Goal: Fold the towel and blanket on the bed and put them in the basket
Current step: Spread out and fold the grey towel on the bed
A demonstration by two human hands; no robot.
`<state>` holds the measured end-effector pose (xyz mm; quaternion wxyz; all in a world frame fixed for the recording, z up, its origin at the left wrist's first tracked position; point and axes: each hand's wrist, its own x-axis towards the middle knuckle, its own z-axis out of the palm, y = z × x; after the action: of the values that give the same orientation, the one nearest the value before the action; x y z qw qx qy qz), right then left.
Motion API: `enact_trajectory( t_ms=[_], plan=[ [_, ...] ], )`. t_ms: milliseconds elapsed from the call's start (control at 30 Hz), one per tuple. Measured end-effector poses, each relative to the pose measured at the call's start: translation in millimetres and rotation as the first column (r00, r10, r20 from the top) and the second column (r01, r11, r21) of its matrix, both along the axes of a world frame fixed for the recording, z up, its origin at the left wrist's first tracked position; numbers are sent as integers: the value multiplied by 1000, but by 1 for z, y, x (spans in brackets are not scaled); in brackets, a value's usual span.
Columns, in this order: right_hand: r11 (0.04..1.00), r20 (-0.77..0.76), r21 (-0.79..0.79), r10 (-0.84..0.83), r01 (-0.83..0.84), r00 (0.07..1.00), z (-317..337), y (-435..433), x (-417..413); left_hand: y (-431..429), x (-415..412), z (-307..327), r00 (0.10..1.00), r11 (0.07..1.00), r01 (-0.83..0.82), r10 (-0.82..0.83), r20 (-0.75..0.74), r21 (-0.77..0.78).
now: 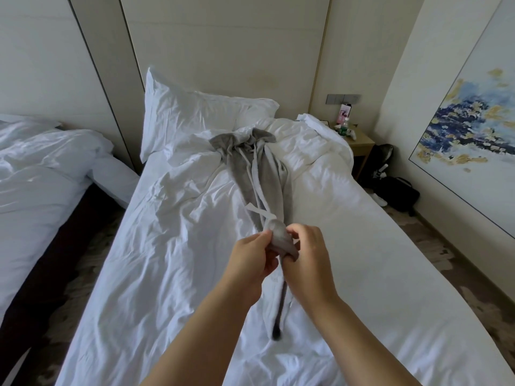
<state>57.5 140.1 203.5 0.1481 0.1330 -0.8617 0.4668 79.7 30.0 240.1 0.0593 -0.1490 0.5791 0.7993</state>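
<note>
Fingers (262, 236) — left hand (250, 260), right hand (309, 260) — tight on bunched end of grey cloth (267, 174)

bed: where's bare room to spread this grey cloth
The smooth sheet to the right of the grey cloth, out to its edge, is free. Left of the cloth is free but rumpled. The head end is crowded by the pillow and bunched duvet.
</note>
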Motion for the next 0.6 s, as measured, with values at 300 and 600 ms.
enact_trajectory(
  t_ms=[300,600],
  plan=[
    [921,293,346,-285,177,913,-52,36,-55,-48,-35,37,972,654,-23,191,-136,756],
    [730,227,460,-647,505,728,-88,138,-86,-194,0,-88,546,340,-829,666,508,445]
  ],
)
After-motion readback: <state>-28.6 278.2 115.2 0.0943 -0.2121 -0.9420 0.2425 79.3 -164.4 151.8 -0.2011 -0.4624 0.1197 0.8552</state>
